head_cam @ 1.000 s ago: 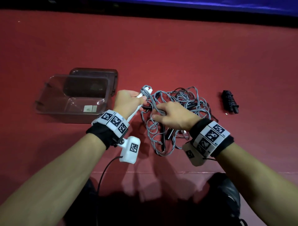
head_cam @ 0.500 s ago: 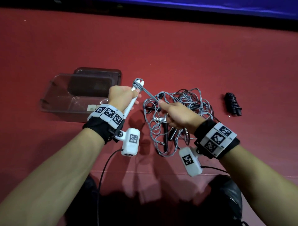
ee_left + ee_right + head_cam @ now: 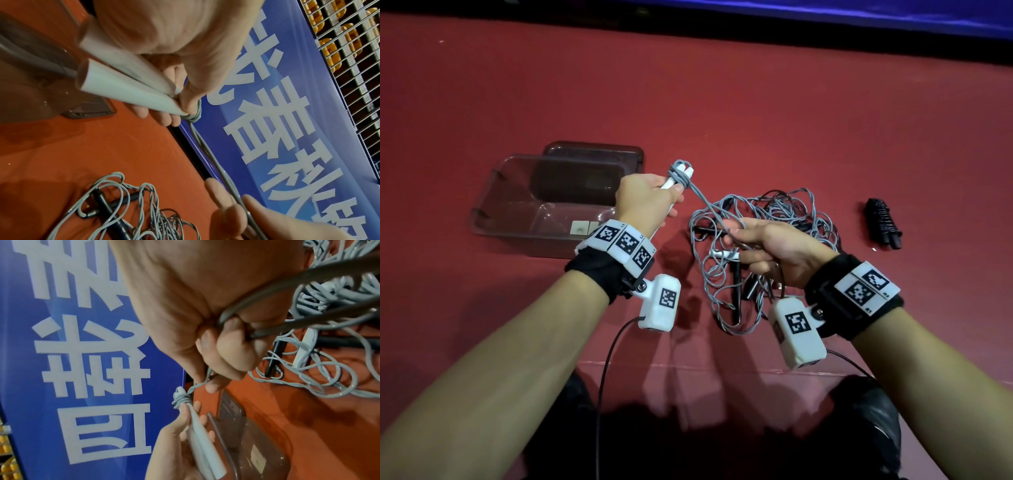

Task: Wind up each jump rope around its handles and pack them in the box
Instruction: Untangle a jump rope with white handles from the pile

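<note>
My left hand (image 3: 645, 202) grips a pair of white jump-rope handles (image 3: 123, 87) held together above the red table. A few turns of grey cord (image 3: 679, 173) are wound round their tips. From there the grey cord (image 3: 707, 205) runs taut down to my right hand (image 3: 763, 243), which pinches it over the tangled pile of grey and dark ropes (image 3: 767, 219). The clear brown box (image 3: 517, 209) stands open left of my left hand. A wound-up black rope (image 3: 881, 222) lies at the right.
The box's lid (image 3: 592, 154) lies behind the box. Black and white handles (image 3: 736, 274) lie inside the tangle. A blue banner (image 3: 287, 129) runs along the table's far edge. The table's front edge (image 3: 722, 370) is just below my wrists.
My left hand has lifted the white handles upright, with more cord wound round the tips. My right hand turned palm-up and pulled the cord back toward me.
</note>
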